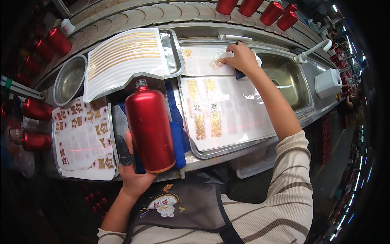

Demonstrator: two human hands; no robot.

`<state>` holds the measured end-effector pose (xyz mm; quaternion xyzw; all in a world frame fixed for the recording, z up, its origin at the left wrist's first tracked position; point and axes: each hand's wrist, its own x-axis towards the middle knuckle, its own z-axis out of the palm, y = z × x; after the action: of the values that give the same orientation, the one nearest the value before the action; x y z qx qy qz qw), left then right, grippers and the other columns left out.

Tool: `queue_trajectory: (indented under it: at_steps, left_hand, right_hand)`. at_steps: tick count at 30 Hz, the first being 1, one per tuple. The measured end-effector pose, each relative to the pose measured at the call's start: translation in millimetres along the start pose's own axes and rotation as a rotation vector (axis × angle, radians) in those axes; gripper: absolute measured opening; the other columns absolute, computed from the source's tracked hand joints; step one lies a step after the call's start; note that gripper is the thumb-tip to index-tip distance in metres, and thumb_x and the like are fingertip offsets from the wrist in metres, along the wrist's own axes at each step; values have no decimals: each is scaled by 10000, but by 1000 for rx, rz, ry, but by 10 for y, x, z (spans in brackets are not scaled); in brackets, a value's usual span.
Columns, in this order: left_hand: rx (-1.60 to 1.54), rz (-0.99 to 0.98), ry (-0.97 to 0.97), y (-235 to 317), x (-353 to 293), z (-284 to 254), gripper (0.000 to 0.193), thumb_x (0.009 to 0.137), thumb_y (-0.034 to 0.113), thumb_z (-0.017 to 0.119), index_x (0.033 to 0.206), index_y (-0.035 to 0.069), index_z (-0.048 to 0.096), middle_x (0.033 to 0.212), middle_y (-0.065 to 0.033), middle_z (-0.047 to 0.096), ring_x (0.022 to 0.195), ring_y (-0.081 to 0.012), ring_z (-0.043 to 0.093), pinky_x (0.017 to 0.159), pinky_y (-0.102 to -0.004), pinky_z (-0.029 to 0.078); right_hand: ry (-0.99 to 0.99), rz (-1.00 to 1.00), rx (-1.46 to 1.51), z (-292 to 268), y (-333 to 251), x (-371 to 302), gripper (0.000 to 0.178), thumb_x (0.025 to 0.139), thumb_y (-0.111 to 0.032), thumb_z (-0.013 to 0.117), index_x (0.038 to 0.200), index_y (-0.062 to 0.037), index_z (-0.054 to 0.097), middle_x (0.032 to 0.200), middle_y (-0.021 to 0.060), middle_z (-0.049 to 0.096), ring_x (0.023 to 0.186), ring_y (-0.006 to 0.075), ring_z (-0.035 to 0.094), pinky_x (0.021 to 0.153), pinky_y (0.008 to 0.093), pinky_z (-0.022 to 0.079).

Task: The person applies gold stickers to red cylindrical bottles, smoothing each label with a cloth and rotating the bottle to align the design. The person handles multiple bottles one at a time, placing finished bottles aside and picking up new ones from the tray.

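My left hand (138,179) holds a glossy red bottle (149,130) near its base, with the threaded neck pointing away from me. A black covering wraps one finger of this hand. Farther off to the right, my right hand (242,59) pinches a small clear decal (217,61) with gold print, at the far decal sheet (199,55). Something dark blue shows partly under that wrist. Nearer to me, a larger white decal sheet (243,118) with gold ornate designs lies on a metal tray (215,152).
A sheet with gold strips (126,49) rests across a metal tray (175,53). A steel bowl (70,79), printed labels (83,138) and blue cloth (177,134) lie leftward. At right are a sink (284,77) and white jug (328,83). Red bottles (271,13) stand beyond on a conveyor.
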<state>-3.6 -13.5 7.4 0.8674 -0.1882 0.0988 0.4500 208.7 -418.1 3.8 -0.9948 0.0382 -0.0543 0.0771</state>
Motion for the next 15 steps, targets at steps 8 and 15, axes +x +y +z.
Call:
queue_trajectory:
  at_steps: [8,15]
  left_hand:
    - [87,-7,-77,-27,-23,-60,1127,699,215,904,1540,-53,203,1522,-205,400,1388,-290,435,1166,-390,301]
    - [34,36,-40,-115,-54,-16,1170,681,318,923,1499,-132,218,1433,-247,487,1317,-310,514,1150,-402,305]
  right_hand:
    - [-79,-67,104,165,5,387,301,811,-298,722,1048,-116,760,1026,143,678,982,339,647,857,425,503]
    - [-102,-8,255,304,52,525,349,711,-304,814,947,-58,741,961,129,724,910,273,673,838,354,507]
